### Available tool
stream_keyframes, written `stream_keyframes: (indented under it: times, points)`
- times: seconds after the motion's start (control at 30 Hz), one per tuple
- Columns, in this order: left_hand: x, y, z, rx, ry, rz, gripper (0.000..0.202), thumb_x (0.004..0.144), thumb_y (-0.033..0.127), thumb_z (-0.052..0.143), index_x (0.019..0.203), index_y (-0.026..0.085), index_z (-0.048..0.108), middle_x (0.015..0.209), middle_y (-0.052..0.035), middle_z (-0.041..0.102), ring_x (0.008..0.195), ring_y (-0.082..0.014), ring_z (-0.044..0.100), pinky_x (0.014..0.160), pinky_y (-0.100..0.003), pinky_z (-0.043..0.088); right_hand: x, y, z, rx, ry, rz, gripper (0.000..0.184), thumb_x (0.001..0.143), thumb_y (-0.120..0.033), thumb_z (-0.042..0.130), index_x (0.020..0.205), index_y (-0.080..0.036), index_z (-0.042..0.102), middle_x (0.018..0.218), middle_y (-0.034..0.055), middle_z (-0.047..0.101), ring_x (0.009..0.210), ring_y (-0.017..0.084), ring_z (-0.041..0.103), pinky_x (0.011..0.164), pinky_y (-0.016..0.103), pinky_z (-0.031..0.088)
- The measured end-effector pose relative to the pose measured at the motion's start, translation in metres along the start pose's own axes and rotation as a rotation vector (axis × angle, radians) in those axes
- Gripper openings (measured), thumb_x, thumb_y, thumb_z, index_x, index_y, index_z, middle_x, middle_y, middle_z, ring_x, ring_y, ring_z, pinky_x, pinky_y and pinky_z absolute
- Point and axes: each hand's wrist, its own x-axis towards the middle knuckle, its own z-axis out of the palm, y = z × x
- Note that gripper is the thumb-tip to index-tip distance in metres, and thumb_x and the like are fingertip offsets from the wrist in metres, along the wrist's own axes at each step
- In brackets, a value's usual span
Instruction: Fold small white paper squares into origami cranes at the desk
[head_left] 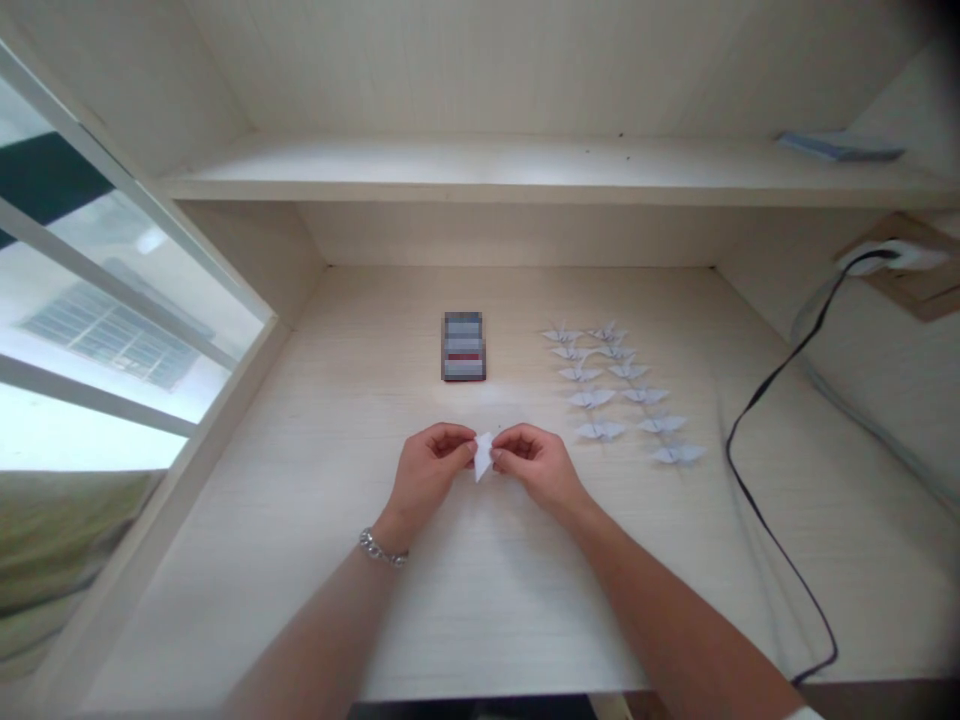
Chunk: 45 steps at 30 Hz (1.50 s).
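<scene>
A small piece of folded white paper (482, 458) is pinched between my two hands above the desk, its pointed end toward me. My left hand (433, 462), with a silver chain bracelet (382, 548) at the wrist, grips its left edge by thumb and forefinger. On the opposite edge, my right hand (536, 462) holds it in the same kind of pinch. To the right stand several white paper cranes (600, 430) in two slanting columns. Beyond my hands lies a small upright-oriented rectangular item (463, 347), its face blurred out.
A black cable (757, 505) runs from a wall socket (892, 256) down across the right of the desk (315, 600). A shelf (480, 165) crosses above the back, with a flat bluish item (840, 147) on its right end. A barred window (112, 300) is at left.
</scene>
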Motion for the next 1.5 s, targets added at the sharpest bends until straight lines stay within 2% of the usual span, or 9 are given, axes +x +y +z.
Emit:
stream_keyframes:
  times: [0.13,0.23,0.37,0.43,0.53,0.6,0.73,1.07,1.5]
  points:
    - [-0.001,0.000,0.001,-0.022,-0.019,0.009,0.028,0.066,0.025,0.069,0.089,0.012,0.062,0.071,-0.0021,0.067,0.065,-0.0127,0.062,0.063,-0.025,0.052,-0.001,-0.002,0.001,0.001,-0.009,-0.002,0.017,0.063,-0.026,0.071,0.074,-0.016,0.062,0.063,0.0008,0.063,0.058,0.013,0.058,0.056,0.025,0.047]
    - [-0.005,0.000,0.004,-0.018,-0.055,0.017,0.038,0.065,0.026,0.070,0.098,0.013,0.058,0.072,-0.0029,0.067,0.066,-0.0134,0.063,0.064,-0.027,0.052,-0.001,-0.005,0.001,-0.035,0.068,-0.060,0.017,0.065,-0.029,0.069,0.073,-0.016,0.061,0.062,0.0009,0.062,0.057,0.013,0.057,0.055,0.024,0.046]
    - [-0.010,-0.002,0.008,0.046,-0.067,0.064,0.034,0.063,0.027,0.071,0.093,0.013,0.061,0.076,-0.0049,0.068,0.070,-0.0154,0.064,0.065,-0.027,0.052,-0.002,-0.008,0.000,-0.077,0.140,-0.136,0.019,0.068,-0.032,0.067,0.075,-0.017,0.060,0.063,0.0011,0.061,0.058,0.013,0.057,0.055,0.025,0.046]
    - [-0.011,-0.002,0.008,0.122,-0.050,0.122,0.030,0.068,0.029,0.068,0.093,0.014,0.063,0.078,-0.0056,0.068,0.069,-0.0150,0.064,0.065,-0.027,0.052,-0.003,-0.009,-0.001,-0.104,0.129,-0.167,0.021,0.068,-0.030,0.068,0.083,-0.018,0.060,0.065,0.0000,0.059,0.059,0.012,0.055,0.054,0.023,0.045]
    - [-0.013,-0.001,0.006,0.295,-0.045,0.216,0.025,0.074,0.030,0.062,0.095,0.016,0.066,0.087,-0.0069,0.069,0.075,-0.0156,0.064,0.070,-0.027,0.051,-0.005,-0.011,-0.004,-0.174,0.086,-0.226,0.037,0.069,-0.027,0.066,0.105,-0.022,0.060,0.078,0.0012,0.061,0.068,0.013,0.057,0.058,0.023,0.046]
    - [-0.013,0.000,0.004,0.356,-0.055,0.251,0.025,0.075,0.030,0.061,0.096,0.018,0.067,0.090,-0.0068,0.069,0.077,-0.0159,0.064,0.071,-0.026,0.051,-0.006,-0.013,-0.004,-0.227,0.065,-0.274,0.028,0.072,-0.027,0.064,0.100,-0.022,0.064,0.084,0.0031,0.063,0.073,0.014,0.057,0.062,0.025,0.046]
    - [-0.015,0.003,0.003,0.282,-0.030,0.248,0.025,0.071,0.030,0.066,0.092,0.017,0.067,0.080,-0.0049,0.070,0.070,-0.0151,0.064,0.065,-0.024,0.051,-0.006,-0.013,-0.002,-0.194,0.064,-0.247,0.017,0.072,-0.031,0.065,0.082,-0.018,0.068,0.072,0.0032,0.065,0.065,0.014,0.058,0.060,0.026,0.046]
    - [-0.017,0.006,0.003,0.183,-0.035,0.196,0.022,0.065,0.027,0.071,0.084,0.016,0.069,0.071,-0.0035,0.069,0.063,-0.0139,0.062,0.058,-0.023,0.050,-0.006,-0.010,-0.002,-0.128,0.002,-0.175,0.017,0.070,-0.032,0.066,0.078,-0.018,0.065,0.067,0.0019,0.064,0.059,0.013,0.056,0.053,0.026,0.047]
    - [-0.020,0.005,0.005,0.169,-0.006,0.281,0.014,0.069,0.024,0.067,0.080,0.016,0.066,0.072,-0.0037,0.068,0.067,-0.0140,0.062,0.063,-0.024,0.050,-0.014,-0.015,0.002,-0.223,0.032,-0.282,0.013,0.074,-0.027,0.063,0.084,-0.019,0.061,0.072,0.0026,0.064,0.067,0.015,0.060,0.062,0.027,0.047]
